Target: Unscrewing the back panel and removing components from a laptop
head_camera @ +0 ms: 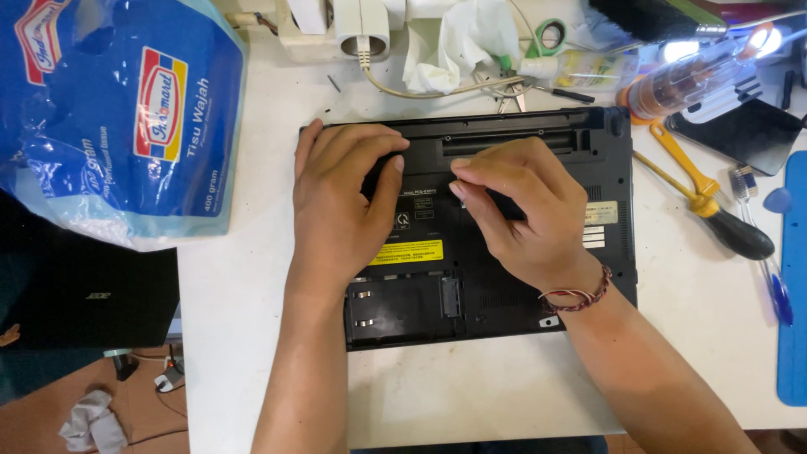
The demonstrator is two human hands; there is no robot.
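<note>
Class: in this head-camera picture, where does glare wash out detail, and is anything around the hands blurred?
Head view: glare blooms at the lamp top right; both hands, left hand and right hand, and the black laptop underside are sharp and evenly lit.

A black laptop (504,286) lies upside down and flat on the white tabletop (252,286). Its bottom faces up, with a yellow sticker in the middle. The long battery slot along the far edge looks empty, but it is partly hidden.

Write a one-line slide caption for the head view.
Both hands, left and right, rest on an upturned black laptop on a white table, screwdriver lying alongside.
</note>
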